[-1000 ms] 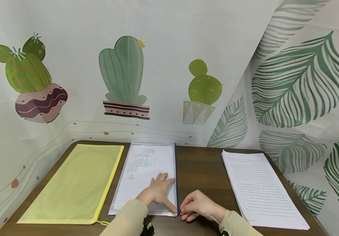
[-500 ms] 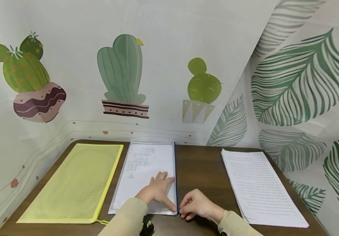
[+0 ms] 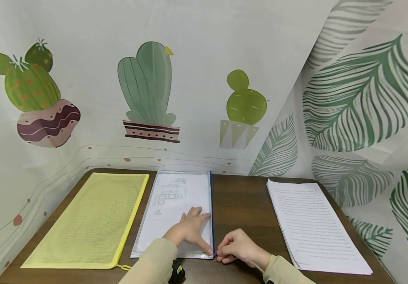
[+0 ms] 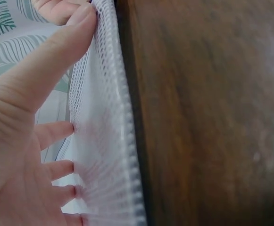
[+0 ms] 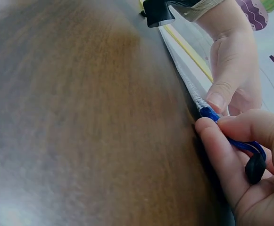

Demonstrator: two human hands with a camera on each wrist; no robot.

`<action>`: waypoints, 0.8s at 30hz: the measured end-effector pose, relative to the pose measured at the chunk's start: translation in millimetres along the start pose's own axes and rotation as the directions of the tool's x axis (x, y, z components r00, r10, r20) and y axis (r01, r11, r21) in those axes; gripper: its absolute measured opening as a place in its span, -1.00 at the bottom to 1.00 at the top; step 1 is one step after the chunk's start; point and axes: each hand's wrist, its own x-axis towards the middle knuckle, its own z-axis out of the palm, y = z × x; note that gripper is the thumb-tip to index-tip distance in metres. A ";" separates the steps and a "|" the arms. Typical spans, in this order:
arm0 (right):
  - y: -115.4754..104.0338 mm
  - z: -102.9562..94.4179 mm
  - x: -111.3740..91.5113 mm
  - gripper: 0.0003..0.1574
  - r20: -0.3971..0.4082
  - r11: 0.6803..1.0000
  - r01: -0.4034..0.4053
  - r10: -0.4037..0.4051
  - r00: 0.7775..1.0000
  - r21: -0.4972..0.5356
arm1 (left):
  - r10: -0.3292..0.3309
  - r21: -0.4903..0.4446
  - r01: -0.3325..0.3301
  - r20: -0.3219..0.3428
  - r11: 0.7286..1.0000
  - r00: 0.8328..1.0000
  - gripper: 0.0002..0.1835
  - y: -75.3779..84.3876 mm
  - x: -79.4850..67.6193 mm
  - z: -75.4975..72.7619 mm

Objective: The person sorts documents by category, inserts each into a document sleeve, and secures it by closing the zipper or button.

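A clear mesh zip pouch (image 3: pixel 147 236) with a blue zip edge (image 3: pixel 210 193) lies flat on the table, holding a white sheet printed with diagrams (image 3: pixel 168 197). My left hand (image 3: pixel 189 228) rests on the pouch, fingers spread, thumb on its near right corner. At that corner my right hand (image 3: pixel 241 248) pinches the zipper pull between thumb and forefinger. In the right wrist view the pull's blue cord (image 5: pixel 243 145) and black end (image 5: pixel 255 169) lie across the fingers; the slider itself is hidden by the fingertips. The left wrist view has the left thumb (image 4: pixel 56 56) pressing the mesh edge.
On the left of the brown table (image 3: pixel 239 201) lies a yellow mesh pouch (image 3: pixel 87 221) with a loop pull (image 3: pixel 124 268). A stack of printed paper (image 3: pixel 314 227) is on the right. Behind the table hangs a cactus-patterned cloth (image 3: pixel 197 86).
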 end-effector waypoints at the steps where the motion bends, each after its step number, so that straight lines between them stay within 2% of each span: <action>1: 0.6 0.1 0.1 -0.81 -0.005 1.000 0.002 -0.002 1.000 0.006 | 0.001 -0.002 -0.001 0.000 1.000 1.000 0.23 -0.2 0.0 0.1; 13: 2.1 1.6 1.7 -0.83 -0.054 0.999 0.000 0.003 0.999 0.049 | 0.007 0.003 -0.006 -0.011 1.000 1.000 0.23 -0.3 -0.7 0.1; 20: 1.6 2.3 2.8 -0.78 -0.067 0.999 0.007 -0.004 0.998 0.045 | 0.012 0.005 -0.012 -0.009 1.000 1.000 0.23 -0.7 -1.0 -1.4; 24: 1.2 2.7 4.1 -0.83 -0.083 0.999 0.013 -0.009 0.996 0.051 | 0.010 0.000 -0.010 -0.006 1.000 1.000 0.23 -1.1 -1.4 -1.8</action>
